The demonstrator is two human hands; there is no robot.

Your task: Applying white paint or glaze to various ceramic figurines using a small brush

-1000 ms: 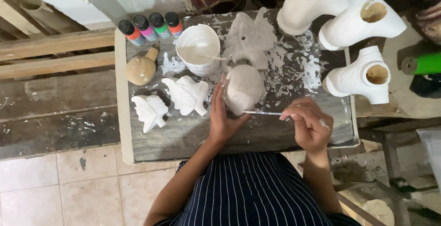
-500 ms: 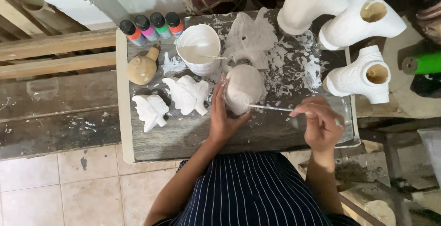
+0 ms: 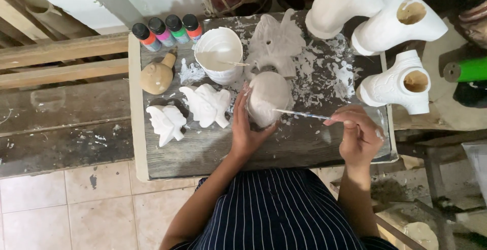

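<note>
My left hand [image 3: 245, 130] cups a rounded, white-coated clay figure [image 3: 267, 97] that stands on the paint-spattered wooden table [image 3: 213, 151]. My right hand [image 3: 358, 134] pinches a thin paintbrush [image 3: 300, 114] whose tip touches the figure's right side. Just beyond the figure stands a white cup of white paint [image 3: 219, 61] with a stick in it. A larger pale winged figure [image 3: 276, 43] lies behind the one I hold.
Two white bird-like figures [image 3: 207, 104] [image 3: 165, 122] and a tan unpainted piece [image 3: 157, 75] lie at the left. Several small paint bottles [image 3: 166, 30] line the far left edge. Three white boot-shaped vases [image 3: 395, 82] stand at the right. Old wooden planks [image 3: 61, 118] run along the left.
My right hand has shifted right and slightly up, swinging the brush until its tip meets the figure. My left hand stays on the figure.
</note>
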